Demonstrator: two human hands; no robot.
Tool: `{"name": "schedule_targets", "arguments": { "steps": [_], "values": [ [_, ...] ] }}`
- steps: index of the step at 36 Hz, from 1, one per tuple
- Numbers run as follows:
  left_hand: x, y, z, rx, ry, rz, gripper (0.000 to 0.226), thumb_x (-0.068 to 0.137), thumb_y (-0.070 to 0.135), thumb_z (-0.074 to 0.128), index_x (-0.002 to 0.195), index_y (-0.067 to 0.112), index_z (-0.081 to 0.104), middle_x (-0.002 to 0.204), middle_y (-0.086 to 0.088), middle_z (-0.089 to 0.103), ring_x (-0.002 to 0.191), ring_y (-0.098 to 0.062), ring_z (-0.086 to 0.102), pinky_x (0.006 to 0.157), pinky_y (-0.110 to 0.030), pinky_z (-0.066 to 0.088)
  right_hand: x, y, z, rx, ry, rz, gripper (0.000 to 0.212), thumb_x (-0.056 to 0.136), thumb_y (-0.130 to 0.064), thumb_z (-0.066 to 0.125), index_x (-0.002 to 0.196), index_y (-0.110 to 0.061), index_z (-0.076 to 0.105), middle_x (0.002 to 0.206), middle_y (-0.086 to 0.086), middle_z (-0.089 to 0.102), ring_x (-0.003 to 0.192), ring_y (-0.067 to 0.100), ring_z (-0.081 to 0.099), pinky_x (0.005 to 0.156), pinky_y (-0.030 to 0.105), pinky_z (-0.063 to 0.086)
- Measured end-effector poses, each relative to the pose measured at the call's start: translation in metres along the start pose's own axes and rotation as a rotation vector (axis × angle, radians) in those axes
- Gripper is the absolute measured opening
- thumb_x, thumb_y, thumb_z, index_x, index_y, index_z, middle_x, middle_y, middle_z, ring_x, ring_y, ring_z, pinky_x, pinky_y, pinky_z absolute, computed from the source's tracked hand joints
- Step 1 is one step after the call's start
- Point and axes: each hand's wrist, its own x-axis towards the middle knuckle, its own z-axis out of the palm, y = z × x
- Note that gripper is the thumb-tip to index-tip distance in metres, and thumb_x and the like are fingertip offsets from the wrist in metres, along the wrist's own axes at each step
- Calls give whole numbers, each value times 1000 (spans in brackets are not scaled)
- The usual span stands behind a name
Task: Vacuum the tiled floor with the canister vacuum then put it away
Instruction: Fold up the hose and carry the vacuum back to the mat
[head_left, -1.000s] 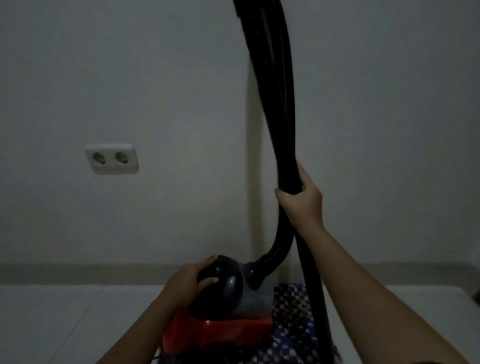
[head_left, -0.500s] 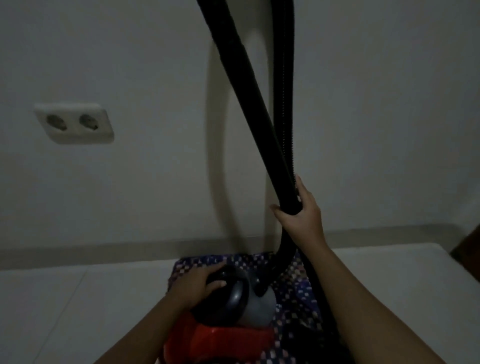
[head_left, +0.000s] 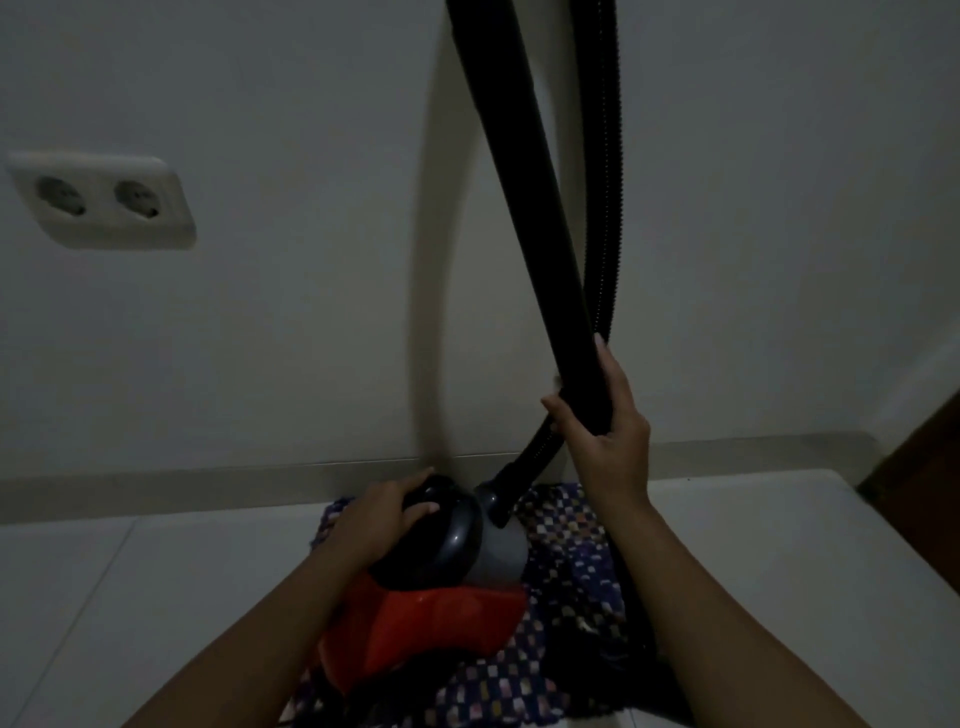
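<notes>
Putting-away stage, by the look of it: canister vacuum (head_left: 447, 603) low centre on the patterned mat (head_left: 571, 566) by the wall (head_left: 260, 338), left hand (head_left: 382, 522) grip curled over its black dome (head_left: 441, 545), right hand (head_left: 610, 441) grip wrapped round tube (head_left: 524, 182) and hose (head_left: 602, 156); next, likely, leaning both upright, then releasing gently.

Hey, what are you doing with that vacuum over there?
A person is handling a red and black vacuum that sits on a patterned mat by the wall. The left hand grips its rounded black top, and the right hand holds the long tube up with the ribbed hose beside it. The socket has nothing plugged in, so it is probably being put away.
</notes>
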Motion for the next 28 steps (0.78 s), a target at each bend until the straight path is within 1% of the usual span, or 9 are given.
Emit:
{"name": "schedule_targets", "arguments": {
  "steps": [4,7,9,16,19,22,24,26,28],
  "values": [
    [10,0,-6,54,-23,26,50,92,40,54,140,33,43,136,-4,57,125,-23,53,101,-32,42,5,-1,-4,2,-35,-62,65,78,-50,67,130,-61,31,114,-20,61,102,-11,59,88,7,46],
    [14,2,-9,90,-15,40,51,93,36,54,142,31,41,140,-5,54,128,-24,50,102,-30,38,10,-6,-4,49,-47,-93,65,83,-24,69,130,-49,32,120,-29,50,107,-23,50,91,2,41],
    [15,1,-9,104,15,36,51,93,34,55,142,30,42,140,-3,53,128,-23,50,100,-27,38,15,-13,0,85,-50,-98,63,83,-20,66,129,-46,31,120,-30,48,108,-25,48,92,1,40],
    [16,-28,-4,99,68,-131,54,94,41,50,145,34,34,138,-6,56,121,-28,54,95,-32,44,20,-17,23,154,-37,-101,59,72,-70,56,126,-65,34,108,-7,62,95,11,61,85,30,54],
    [18,-40,-2,67,95,-171,52,96,41,46,146,34,33,138,-8,55,121,-29,54,94,-36,45,20,-9,33,134,-38,-112,57,72,-73,55,123,-72,30,108,3,58,84,9,54,79,33,51],
    [21,-47,0,51,89,-157,51,98,40,41,148,33,28,146,-8,46,128,-30,47,100,-38,41,22,-4,40,156,-49,-101,63,74,-73,52,131,-60,31,115,6,61,84,2,56,79,23,51],
    [24,-46,4,56,55,-115,50,100,37,37,149,32,25,150,-7,40,132,-30,43,104,-36,38,23,-1,43,176,-42,-113,63,77,-70,51,135,-55,31,118,-2,60,90,2,59,83,20,51],
    [27,-44,11,70,39,-55,49,101,32,35,149,31,23,153,-7,35,134,-29,40,107,-33,36,24,5,44,198,-44,-121,58,82,-65,49,136,-55,32,104,-12,64,78,6,58,75,25,52],
    [30,-41,18,100,59,-33,49,101,28,35,149,31,22,153,-8,35,132,-29,42,105,-31,37,25,10,44,189,-41,-132,59,85,-61,48,138,-49,26,76,-17,63,57,4,52,58,20,50]
  ]
}}
